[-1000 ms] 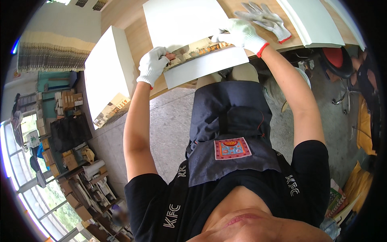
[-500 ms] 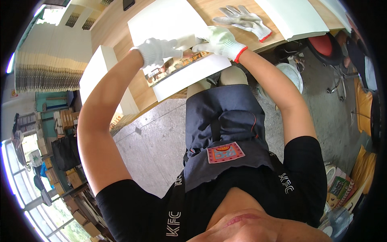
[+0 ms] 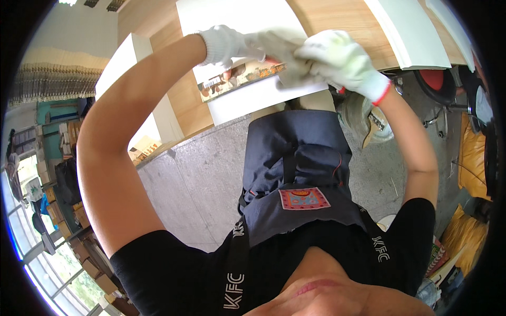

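My right hand (image 3: 345, 60), in a white knit glove with a red-edged cuff, is closed around a loose greyish-white work glove (image 3: 290, 66). That loose glove is smeared by motion and hangs over the paper between my hands. My left hand (image 3: 229, 47), also gloved in white, is at the far edge of a colourful printed strip (image 3: 216, 88). Its fingers look apart, though the blurred glove partly covers their tips. The strip lies on white paper (image 3: 240, 105) at the table's near edge. A large white sheet (image 3: 237, 16) spreads beyond it.
White stacks stand on the wooden table (image 3: 337, 16): one at left (image 3: 118, 68), one at right (image 3: 408, 31). Below the right edge are a bucket (image 3: 382, 131) with a brush (image 3: 369, 136) and a chair with a red seat (image 3: 436, 79). Shelves with boxes line the far left.
The loose glove lay flat on the table at right; now my right hand has it and has brought it over the paper. My left hand stays by the printed strip.
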Demonstrator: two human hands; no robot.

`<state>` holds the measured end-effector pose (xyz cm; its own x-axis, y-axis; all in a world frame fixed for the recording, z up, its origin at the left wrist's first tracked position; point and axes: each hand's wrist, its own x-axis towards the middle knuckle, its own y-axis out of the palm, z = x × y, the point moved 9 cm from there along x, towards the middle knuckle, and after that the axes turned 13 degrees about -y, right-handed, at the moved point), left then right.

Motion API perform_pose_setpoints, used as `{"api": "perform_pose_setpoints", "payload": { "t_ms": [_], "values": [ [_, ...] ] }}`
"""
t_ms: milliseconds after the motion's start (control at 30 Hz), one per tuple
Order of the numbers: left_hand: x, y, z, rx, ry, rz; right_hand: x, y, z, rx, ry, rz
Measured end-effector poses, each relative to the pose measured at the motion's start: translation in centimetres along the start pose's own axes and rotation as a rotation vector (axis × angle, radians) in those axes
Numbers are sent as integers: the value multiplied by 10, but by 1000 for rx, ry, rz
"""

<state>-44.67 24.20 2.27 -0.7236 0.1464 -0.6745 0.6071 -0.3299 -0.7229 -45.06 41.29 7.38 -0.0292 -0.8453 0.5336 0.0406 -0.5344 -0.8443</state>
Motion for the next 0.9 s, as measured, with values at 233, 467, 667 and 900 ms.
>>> {"api": "perform_pose_setpoints", "payload": {
  "t_ms": [233, 467, 667, 900],
  "values": [
    [15, 7, 14, -200, 35, -40, 39, 70, 33, 214, -146, 192],
    [29, -3, 13, -569, 17, -41, 154, 157, 124, -70, -105, 233],
    [20, 0, 21, -558, -147, 8, 107, 98, 84, 222, -191, 168],
    [20, 5, 25, -424, -243, 89, 151, 137, 111, 234, -80, 549]
  ]
}}
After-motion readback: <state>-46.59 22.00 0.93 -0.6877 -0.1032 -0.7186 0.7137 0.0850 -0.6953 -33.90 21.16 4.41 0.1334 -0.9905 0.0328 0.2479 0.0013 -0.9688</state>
